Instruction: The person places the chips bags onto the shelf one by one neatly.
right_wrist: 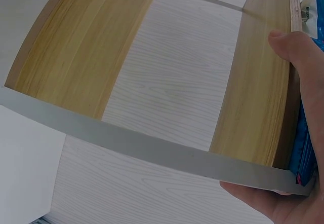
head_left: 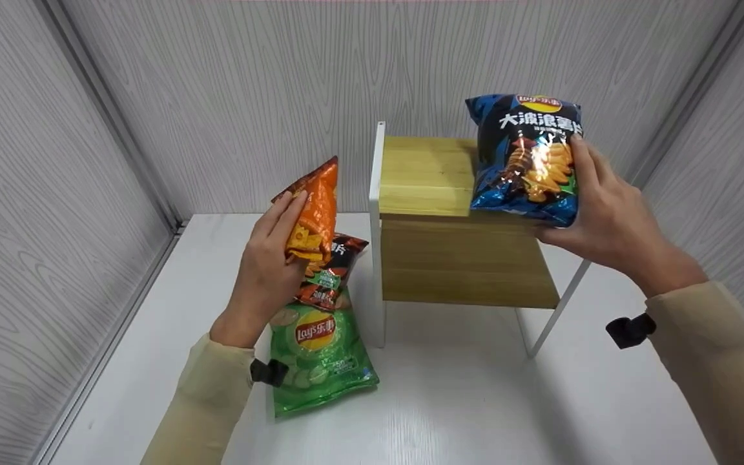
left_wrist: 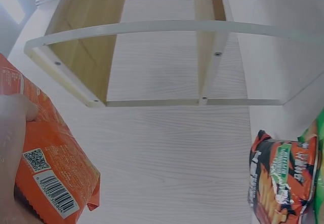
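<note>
Pinched in the left hand (head_left: pixel 265 268), an orange chip bag (head_left: pixel 321 210) tilts above the table, left of a wooden shelf rack (head_left: pixel 377 258) with white sides. On the right, the right hand (head_left: pixel 620 226) grips a blue chip bag (head_left: pixel 530 155) by its right side, fingers above and thumb near the lower edge; that bag stands upright at the right of the rack's upper board (head_left: pixel 427 174). Left of the rack, a green bag (head_left: pixel 323 358) lies nearer, a black-and-red bag (head_left: pixel 325 294) at its far end
</note>
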Demonstrator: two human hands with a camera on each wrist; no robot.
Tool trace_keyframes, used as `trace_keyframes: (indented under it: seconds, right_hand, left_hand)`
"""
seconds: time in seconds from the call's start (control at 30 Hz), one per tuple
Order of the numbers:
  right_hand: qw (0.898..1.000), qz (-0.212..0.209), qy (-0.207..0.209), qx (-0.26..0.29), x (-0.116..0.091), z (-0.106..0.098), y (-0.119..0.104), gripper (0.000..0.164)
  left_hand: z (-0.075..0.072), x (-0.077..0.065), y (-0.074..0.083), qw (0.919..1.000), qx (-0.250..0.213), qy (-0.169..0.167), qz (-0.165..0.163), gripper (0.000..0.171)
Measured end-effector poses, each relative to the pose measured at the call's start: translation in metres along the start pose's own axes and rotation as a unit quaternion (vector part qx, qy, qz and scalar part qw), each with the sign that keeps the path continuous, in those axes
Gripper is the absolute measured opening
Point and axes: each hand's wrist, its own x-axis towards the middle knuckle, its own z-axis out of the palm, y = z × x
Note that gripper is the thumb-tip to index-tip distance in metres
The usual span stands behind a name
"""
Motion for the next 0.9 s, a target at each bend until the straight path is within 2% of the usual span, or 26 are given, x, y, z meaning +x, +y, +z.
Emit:
trace_keyframes:
  seconds: [0.43, 0.63, 0.9]
  right_hand:
    - [1.000, 0.007, -0.007, 0.002, 0.000, 0.000, 0.002, 0.123]
    - [1.000, 0.004, -0.004, 0.002, 0.000, 0.001, 0.003, 0.122]
    - [1.000, 0.005, 0.003, -0.006, -0.002, 0.001, 0.003, 0.122]
  left_hand:
    - [-0.009, 0.036, 0.034, 0.9982, 0.027, 0.002, 0.053, 0.067]
    - [-0.008, 0.053, 0.056, 0.9953, 0.054, -0.014, 0.080, 0.074]
    - [-0.001, 0.075, 0.082, 0.9878, 0.095, -0.045, 0.115, 0.070]
